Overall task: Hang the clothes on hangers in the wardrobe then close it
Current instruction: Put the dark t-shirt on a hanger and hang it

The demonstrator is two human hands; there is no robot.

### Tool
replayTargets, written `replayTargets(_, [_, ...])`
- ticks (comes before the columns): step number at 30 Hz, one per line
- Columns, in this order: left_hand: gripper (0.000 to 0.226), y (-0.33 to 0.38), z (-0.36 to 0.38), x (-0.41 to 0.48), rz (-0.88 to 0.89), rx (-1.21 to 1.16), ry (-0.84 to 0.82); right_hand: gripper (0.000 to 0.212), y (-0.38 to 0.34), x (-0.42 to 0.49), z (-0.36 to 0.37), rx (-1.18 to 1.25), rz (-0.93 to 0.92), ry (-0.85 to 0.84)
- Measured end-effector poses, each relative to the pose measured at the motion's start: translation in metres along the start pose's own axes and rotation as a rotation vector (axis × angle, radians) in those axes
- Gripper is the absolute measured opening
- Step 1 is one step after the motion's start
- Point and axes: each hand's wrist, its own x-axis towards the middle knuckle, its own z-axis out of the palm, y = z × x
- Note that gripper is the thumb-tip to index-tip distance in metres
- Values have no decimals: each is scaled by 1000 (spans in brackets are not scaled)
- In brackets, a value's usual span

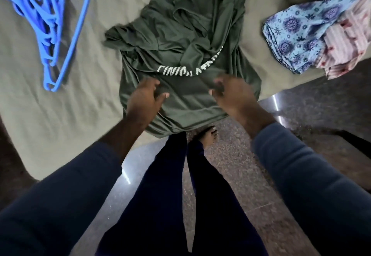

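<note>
A dark green T-shirt with white lettering lies crumpled on the bed, its lower edge hanging over the bed's near side. My left hand is on the shirt's lower left part, with cloth pinched between its thumb and curled fingers. On the lower right part, my right hand has its fingers curled into the cloth, though it is blurred. A bundle of blue plastic hangers lies on the bed at the far left. No wardrobe is in view.
The bed has a pale grey-green sheet. A blue flowered garment and a pink striped one lie heaped at the bed's right corner. My legs and a bare foot stand on the speckled stone floor beside the bed.
</note>
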Motion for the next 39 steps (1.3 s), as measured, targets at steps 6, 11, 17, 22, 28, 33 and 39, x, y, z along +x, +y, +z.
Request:
replayTargets(6, [16,-11,0,42,1,96,-137,38,-7,55,9,-89,68,23])
replayTargets(11, [34,-15,-10,54,32,257,-108,16,-3,60,5,-55,-77,155])
replayTargets(17, [25,-36,-30,58,204,80,-70,17,-12,40,-5,-88,-91,85])
replayTargets(22, [15,-70,-59,31,-5,236,-511,17,-10,21,-20,-305,-98,-364])
replayTargets(28, [21,-48,-63,24,-5,388,-690,18,-40,41,-18,-314,-178,-455])
replayTargets(33, [15,15,-51,68,8,-36,-205,17,-73,101,-32,40,-169,36])
replayTargets(39, [31,58,-29,134,-28,-31,-12,27,-80,177,-33,-158,-5,3])
